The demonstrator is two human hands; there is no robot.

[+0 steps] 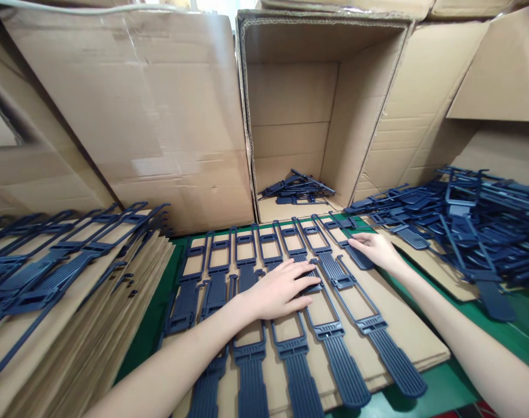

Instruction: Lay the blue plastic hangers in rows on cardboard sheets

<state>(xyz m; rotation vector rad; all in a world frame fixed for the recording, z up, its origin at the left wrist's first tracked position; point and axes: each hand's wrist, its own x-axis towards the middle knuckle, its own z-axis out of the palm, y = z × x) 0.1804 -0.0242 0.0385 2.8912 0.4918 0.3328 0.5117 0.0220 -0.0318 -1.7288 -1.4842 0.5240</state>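
Dark blue plastic pieces, each a rectangular open frame with a ribbed paddle, lie in two rows on a cardboard sheet (404,325) in front of me. My left hand (286,287) rests palm down over the middle of the rows, fingers spread on a blue plastic frame piece (328,331) and its neighbours. At the far right end of the back row, my right hand (373,249) has its thumb and fingertips closed at the edge of another blue plastic frame piece (361,258). The fingers partly hide where it grips.
An open cardboard box (290,139) behind the rows holds a few blue pieces (297,188). To the right lies a tangled heap of blue pieces (477,226). At the left stands a stack of cardboard sheets (129,313) layered with similar pieces. The tabletop (447,383) is green.
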